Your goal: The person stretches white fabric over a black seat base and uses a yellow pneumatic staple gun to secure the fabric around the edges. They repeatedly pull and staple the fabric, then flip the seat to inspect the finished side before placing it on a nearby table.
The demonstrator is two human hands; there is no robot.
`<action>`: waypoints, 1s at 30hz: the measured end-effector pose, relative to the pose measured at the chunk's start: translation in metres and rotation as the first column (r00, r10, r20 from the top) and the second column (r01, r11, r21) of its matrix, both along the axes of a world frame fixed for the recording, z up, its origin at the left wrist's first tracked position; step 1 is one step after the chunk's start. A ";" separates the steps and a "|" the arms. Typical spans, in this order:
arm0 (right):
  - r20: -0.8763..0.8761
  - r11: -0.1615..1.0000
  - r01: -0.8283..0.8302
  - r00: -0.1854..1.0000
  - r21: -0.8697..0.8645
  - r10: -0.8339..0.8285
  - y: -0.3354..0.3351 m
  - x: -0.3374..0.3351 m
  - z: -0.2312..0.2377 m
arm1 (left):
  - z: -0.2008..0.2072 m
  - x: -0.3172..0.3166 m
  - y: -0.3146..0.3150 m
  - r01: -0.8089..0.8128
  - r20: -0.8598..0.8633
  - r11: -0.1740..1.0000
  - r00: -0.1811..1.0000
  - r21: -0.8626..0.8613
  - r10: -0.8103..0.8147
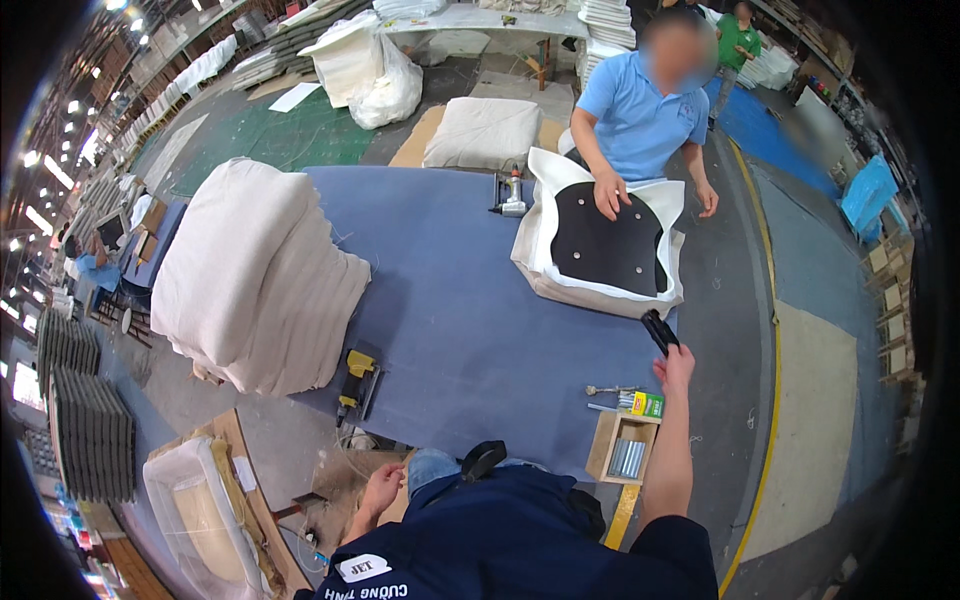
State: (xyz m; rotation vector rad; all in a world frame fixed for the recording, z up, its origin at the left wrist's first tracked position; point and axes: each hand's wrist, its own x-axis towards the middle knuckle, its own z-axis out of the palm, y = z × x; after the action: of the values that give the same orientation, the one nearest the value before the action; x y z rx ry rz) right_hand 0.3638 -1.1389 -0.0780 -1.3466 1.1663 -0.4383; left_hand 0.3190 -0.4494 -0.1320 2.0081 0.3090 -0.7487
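Observation:
My right hand (678,368) is closed round a black, elongated object (659,333) whose exact kind I cannot make out. It is raised beside the near right corner of a cushion seat (572,287) with white fabric folded up round a black base panel (606,240). Across the table, a person in a light blue shirt rests a hand (609,195) on that panel. My left hand (382,487) hangs low by the table's near edge, fingers loosely bent and nothing visible in them. A yellow and black staple gun (357,385) lies nearest to it on the table.
A tall stack of cream fabric covers (255,280) stands on the left of the blue table (450,300). At the back lies a silver and red air tool (514,192). Beside my right forearm, a wooden box (607,445) holds staple strips. A plastic-wrapped piece (205,510) sits lower left.

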 end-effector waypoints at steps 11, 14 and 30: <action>0.113 0.991 0.095 0.988 0.098 -0.106 -0.002 0.166 0.020 | 0.063 -0.017 0.001 -0.117 0.115 0.993 0.987 0.035 0.112; 0.060 0.994 0.100 0.993 0.050 -0.103 0.010 0.190 0.022 | 0.061 -0.033 0.013 -0.172 0.116 0.984 0.979 0.039 0.167; 0.208 0.984 -0.177 0.963 0.009 0.171 0.071 0.236 0.072 | 0.062 -0.007 0.005 -0.212 0.120 0.976 0.969 -0.046 0.216</action>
State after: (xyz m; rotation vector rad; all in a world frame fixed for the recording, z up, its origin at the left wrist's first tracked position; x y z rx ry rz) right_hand 0.5999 -1.0679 -0.0063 -1.3327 0.8723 -0.4220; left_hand 0.3122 -0.4446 -0.0702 1.9431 0.4299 -0.4884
